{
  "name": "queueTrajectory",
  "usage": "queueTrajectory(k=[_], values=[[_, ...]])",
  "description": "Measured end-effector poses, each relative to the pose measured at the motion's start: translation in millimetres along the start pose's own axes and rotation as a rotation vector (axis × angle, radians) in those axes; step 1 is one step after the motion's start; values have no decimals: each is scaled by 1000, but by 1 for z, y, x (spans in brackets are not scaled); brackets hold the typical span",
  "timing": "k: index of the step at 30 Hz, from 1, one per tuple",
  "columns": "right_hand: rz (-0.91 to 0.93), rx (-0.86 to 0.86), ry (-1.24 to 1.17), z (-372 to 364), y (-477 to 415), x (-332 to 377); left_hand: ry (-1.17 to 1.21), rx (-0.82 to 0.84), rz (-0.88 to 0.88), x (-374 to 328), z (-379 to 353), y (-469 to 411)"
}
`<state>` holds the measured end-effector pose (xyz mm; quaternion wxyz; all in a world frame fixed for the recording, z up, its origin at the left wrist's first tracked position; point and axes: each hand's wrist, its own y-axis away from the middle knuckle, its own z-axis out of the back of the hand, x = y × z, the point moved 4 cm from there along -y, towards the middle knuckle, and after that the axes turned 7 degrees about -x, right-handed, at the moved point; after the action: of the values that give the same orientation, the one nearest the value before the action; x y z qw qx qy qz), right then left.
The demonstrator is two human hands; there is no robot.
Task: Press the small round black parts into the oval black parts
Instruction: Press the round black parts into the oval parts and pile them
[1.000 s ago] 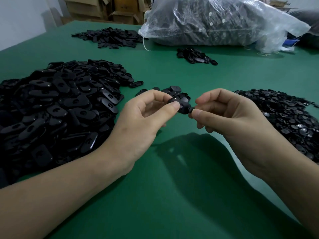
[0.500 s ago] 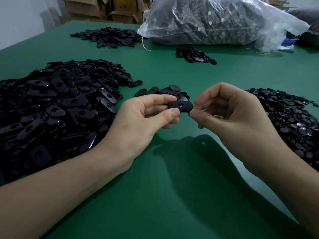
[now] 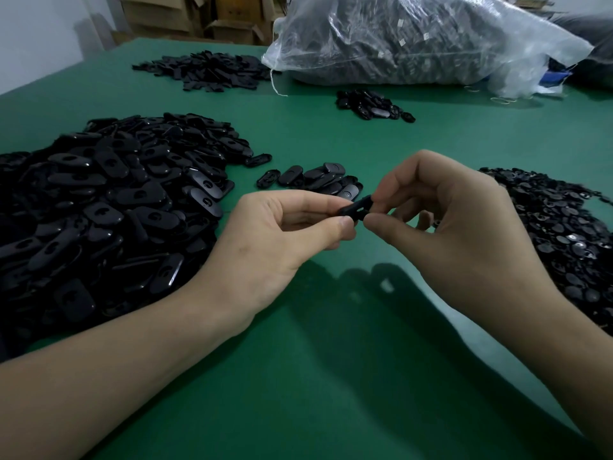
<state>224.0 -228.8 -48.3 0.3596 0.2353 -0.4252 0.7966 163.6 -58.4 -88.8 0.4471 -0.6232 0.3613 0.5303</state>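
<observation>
Both hands meet over the middle of the green table (image 3: 331,376) on one oval black part (image 3: 356,207). My left hand (image 3: 285,240) pinches its near end between thumb and forefinger. My right hand (image 3: 457,234) pinches the other end with thumb below and curled fingers above. The part is tilted edge-on, so any small round part in it is hidden. A big heap of oval parts (image 3: 109,207) lies to the left. A heap of small round parts (image 3: 564,234) lies to the right.
A small cluster of oval parts (image 3: 315,180) sits just behind my hands. Farther back lie another small pile (image 3: 371,104), a flat pile of black pieces (image 3: 205,71) and a large clear plastic bag (image 3: 414,41) full of dark parts. Cardboard boxes (image 3: 232,24) stand beyond the table.
The oval part has turned from flat-on to edge-on between my fingers. My right hand's fingers have closed further over its end. Both hands stay in about the same spot.
</observation>
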Motion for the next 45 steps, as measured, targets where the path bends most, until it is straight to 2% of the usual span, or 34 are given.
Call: queueTrajectory(k=[15,20,34,37,41,45], values=[[182,13,275,-1,5,10,-68,75,-2,7,-1,-1],[170,27,274,-4,7,10,-74,90,26,7,-2,-2],[41,-86,260,0,7,6,-112,69,8,5,-1,-1],[-23,-105,190,3,5,3,-47,53,21,1,-2,0],[-198,-31,-81,3,2,-6,43,78,47,-2,-2,0],[-244,57,-234,-1,2,-8,-115,97,-32,-5,-3,1]])
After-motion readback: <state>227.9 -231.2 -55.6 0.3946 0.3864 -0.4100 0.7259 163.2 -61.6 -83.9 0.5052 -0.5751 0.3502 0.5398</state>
